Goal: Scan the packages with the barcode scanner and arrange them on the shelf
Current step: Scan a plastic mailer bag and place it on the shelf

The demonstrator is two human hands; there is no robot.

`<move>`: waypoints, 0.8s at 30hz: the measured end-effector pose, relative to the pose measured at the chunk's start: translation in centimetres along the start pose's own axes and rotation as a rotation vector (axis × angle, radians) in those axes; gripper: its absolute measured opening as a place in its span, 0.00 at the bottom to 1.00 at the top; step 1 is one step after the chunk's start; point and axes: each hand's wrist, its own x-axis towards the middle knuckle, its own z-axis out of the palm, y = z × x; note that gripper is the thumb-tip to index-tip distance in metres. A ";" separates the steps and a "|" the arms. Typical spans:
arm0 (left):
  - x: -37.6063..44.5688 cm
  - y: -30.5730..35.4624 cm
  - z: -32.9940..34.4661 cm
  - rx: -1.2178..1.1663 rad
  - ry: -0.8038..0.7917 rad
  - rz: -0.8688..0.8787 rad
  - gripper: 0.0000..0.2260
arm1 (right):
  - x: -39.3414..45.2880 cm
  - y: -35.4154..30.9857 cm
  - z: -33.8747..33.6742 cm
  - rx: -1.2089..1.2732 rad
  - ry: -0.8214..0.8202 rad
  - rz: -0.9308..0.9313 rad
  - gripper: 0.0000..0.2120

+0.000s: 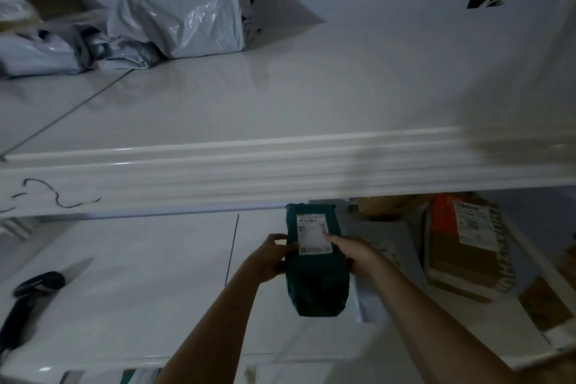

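A dark green package [316,277] with a white barcode label lies on the lower white shelf [140,284], its far end under the upper shelf's edge. My left hand [271,259] grips its left side with curled fingers. My right hand [355,251] holds its right side, fingers reaching over the label. A black barcode scanner [28,299] lies on the lower shelf at the far left, untouched.
Grey poly-bag parcels [184,15] and a cardboard box [62,3] sit at the back left of the upper shelf [280,97]. On the lower shelf, right of the green package, are a grey mailer [389,246] and a brown carton [467,243] with orange tape.
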 end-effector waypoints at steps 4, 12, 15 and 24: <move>-2.0 0.1 -2.0 -0.051 -0.059 0.039 0.26 | -0.4 0.5 1.6 0.157 -0.197 -0.048 0.19; -6.3 -1.0 -6.7 -0.021 0.070 0.151 0.23 | -2.8 1.2 9.4 0.131 -0.321 -0.161 0.18; -8.4 -1.5 -9.6 -0.054 0.115 0.187 0.25 | -3.9 1.1 12.8 0.090 -0.338 -0.185 0.17; -15.6 -2.6 -19.6 -0.137 0.172 0.236 0.27 | -6.4 2.1 24.9 -0.015 -0.363 -0.211 0.21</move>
